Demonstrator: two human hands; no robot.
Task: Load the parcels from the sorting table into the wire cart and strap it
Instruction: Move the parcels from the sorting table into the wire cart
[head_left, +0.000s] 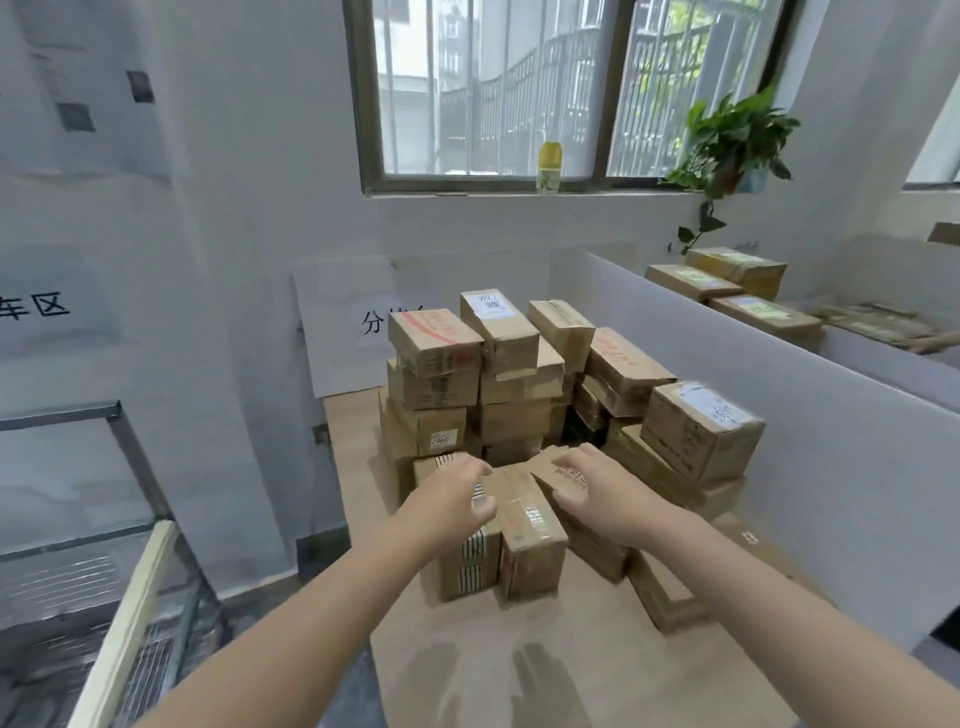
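Tan sorting table (597, 649) under a dense stack of taped cardboard parcels (519, 395).

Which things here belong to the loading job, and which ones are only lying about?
Belonging to the job: stacked parcels; sorting table; wire cart.
Lying about: yellow bottle on the windowsill; potted plant; boxes behind the white partition.

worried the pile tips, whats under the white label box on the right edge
The white-label box sits on a long flat parcel. Its far side's support is hidden by the box itself.
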